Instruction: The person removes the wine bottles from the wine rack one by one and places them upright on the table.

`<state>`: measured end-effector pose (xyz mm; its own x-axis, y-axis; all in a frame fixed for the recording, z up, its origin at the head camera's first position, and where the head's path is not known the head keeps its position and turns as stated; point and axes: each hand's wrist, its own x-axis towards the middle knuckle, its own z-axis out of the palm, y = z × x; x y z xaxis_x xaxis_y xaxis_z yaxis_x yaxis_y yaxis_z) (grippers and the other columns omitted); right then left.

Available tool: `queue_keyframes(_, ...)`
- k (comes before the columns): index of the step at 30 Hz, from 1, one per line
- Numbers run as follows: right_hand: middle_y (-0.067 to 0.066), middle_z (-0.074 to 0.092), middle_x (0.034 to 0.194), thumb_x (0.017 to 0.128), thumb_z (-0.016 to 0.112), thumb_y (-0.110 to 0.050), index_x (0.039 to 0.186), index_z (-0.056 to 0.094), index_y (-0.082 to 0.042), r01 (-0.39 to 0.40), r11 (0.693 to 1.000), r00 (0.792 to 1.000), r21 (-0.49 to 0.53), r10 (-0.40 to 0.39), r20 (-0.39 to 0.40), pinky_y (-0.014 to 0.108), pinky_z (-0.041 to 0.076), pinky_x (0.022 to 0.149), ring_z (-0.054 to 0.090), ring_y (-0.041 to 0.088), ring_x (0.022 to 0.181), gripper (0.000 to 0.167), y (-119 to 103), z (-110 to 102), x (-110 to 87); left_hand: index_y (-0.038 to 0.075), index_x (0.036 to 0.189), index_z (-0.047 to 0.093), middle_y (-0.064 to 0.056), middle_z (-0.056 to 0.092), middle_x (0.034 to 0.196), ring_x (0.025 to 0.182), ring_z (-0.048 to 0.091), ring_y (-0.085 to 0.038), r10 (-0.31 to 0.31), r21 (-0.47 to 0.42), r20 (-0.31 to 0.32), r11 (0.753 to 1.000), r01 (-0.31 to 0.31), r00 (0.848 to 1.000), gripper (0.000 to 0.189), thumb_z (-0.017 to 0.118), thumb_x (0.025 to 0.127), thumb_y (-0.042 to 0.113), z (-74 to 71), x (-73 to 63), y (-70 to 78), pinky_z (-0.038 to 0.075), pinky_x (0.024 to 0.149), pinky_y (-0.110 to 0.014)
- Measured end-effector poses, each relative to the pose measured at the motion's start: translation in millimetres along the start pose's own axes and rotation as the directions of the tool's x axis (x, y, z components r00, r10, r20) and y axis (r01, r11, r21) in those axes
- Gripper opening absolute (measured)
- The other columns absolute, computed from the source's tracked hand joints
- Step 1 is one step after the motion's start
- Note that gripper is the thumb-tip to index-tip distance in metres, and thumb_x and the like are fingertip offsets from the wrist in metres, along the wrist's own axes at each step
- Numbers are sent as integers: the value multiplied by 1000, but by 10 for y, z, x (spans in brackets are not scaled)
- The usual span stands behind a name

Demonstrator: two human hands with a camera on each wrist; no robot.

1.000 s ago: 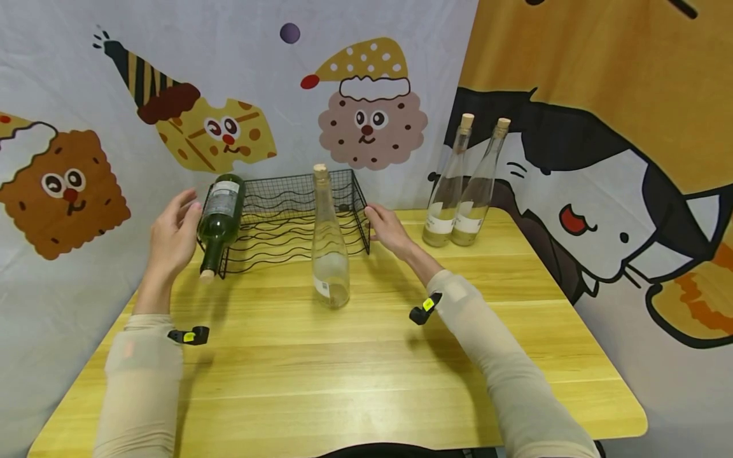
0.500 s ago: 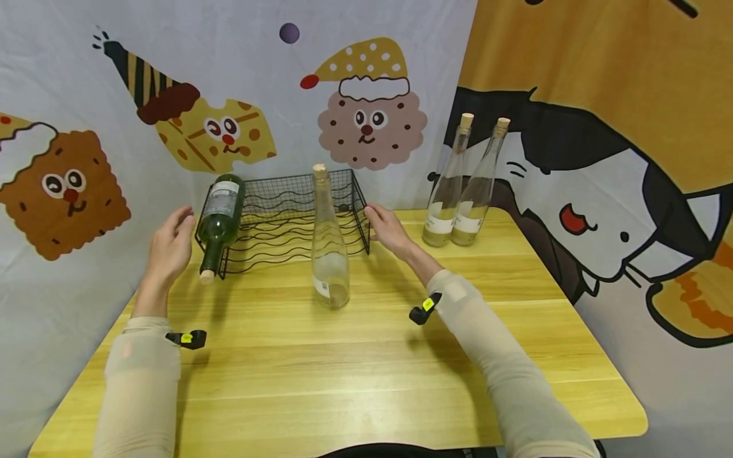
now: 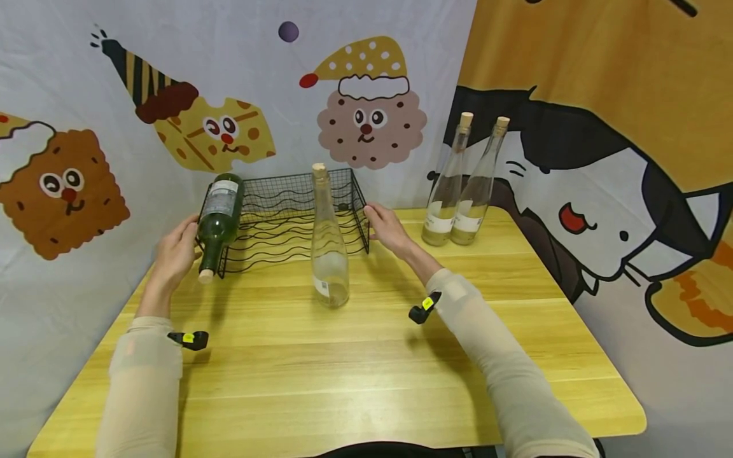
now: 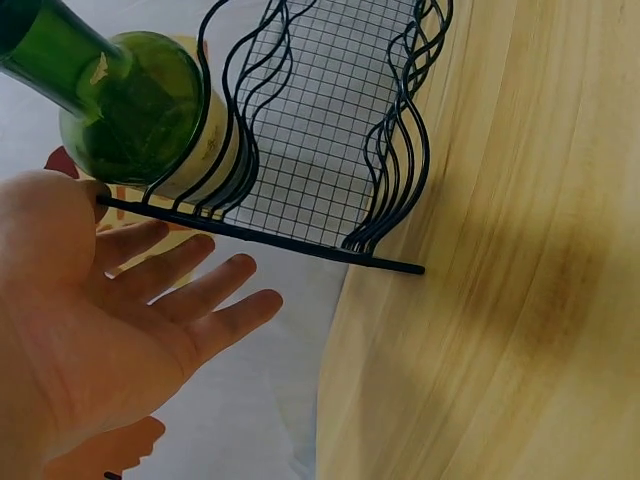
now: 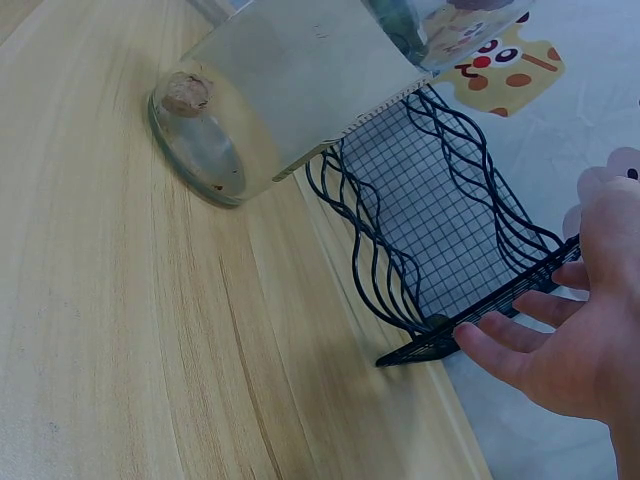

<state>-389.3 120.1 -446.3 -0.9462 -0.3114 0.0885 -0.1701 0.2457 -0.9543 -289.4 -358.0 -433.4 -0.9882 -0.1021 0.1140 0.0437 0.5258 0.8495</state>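
A black wire rack with wavy bars stands at the back of the table. In its left end lies a green corked bottle, its neck toward me. My left hand is at the rack's left side; in the left wrist view the thumb touches the end bar, with the fingers extended outside it. At the rack's right end rests my right hand, its fingers loosely straight against the mesh side in the right wrist view. A clear corked bottle stands upright in front of the rack.
Two more clear corked bottles, one on the left and one on the right, stand close together at the table's back right. A printed cloth hangs behind the wooden table.
My left hand first drew away from the green bottle, then moved in to the rack's left side. The right hand, rack and bottles have stayed in place.
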Motion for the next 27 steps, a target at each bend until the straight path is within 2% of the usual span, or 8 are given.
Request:
queue_keyframes(2, 19, 41, 181, 123, 43, -46, 177, 38, -9, -1, 1000, 1000, 1, 1, -1, 69, 54, 123, 43, 43, 166, 65, 1, 4, 4, 8, 181, 23, -34, 28, 182, 160, 38, -62, 2, -15, 8, 1000, -2, 1000, 68, 19, 123, 43, 6, -8, 13, 65, 91, -15)
queue_keyframes(3, 19, 41, 181, 124, 42, -46, 177, 38, -9, -4, 1000, 1000, -1, 4, -1, 69, 55, 123, 43, 42, 166, 65, -2, 6, 4, 7, 181, 22, -34, 27, 182, 160, 37, -63, -1, -30, 15, 1000, 1, 1000, 68, 19, 123, 42, 10, -12, 22, 65, 90, -14)
queue_keyframes(5, 18, 41, 181, 124, 43, -46, 177, 38, -9, -6, 1000, 1000, -1, 6, -2, 68, 55, 123, 44, 42, 166, 65, -6, 6, 4, 5, 181, 21, -35, 25, 182, 160, 36, -64, -7, -62, 25, 998, 9, 1000, 68, 18, 123, 41, 21, -22, 41, 53, 78, 0)
queue_keyframes(10, 18, 39, 182, 123, 43, -47, 177, 37, -9, -6, 1000, 1000, 3, 6, 3, 69, 55, 123, 44, 44, 165, 66, -20, 0, -11, 3, 181, 20, -37, 22, 182, 159, 35, -66, -17, -113, 39, 993, 21, 999, 69, 18, 122, 41, 35, -36, 61, 53, 77, -1)
queue_keyframes(15, 19, 38, 182, 123, 43, -48, 178, 35, -9, -2, 1000, 1000, 4, 2, 12, 70, 54, 123, 43, 48, 164, 68, -33, -12, -15, 5, 181, 18, -37, 23, 182, 159, 35, -65, -6, -94, 49, 996, 11, 999, 70, 16, 123, 42, 28, -25, 34, 54, 76, -2)
queue_keyframes(21, 18, 36, 184, 124, 43, -45, 179, 34, -9, -27, 1000, 999, 14, 27, 20, 68, 52, 126, 41, 45, 167, 66, -36, -35, 17, 6, 182, 15, -34, 17, 185, 161, 32, -66, 3, -83, 63, 997, 2, 998, 70, 16, 123, 44, 12, 3, 1, 55, 76, -2)
queue_keyframes(27, 21, 44, 178, 124, 46, -41, 177, 36, -7, -39, 999, 998, 6, 38, 41, 66, 51, 129, 47, 45, 162, 64, -95, -84, 31, 4, 181, 16, -36, 18, 183, 160, 32, -66, 6, -89, 52, 996, -2, 999, 69, 17, 123, 42, 21, 1, -25, 56, 74, -3)
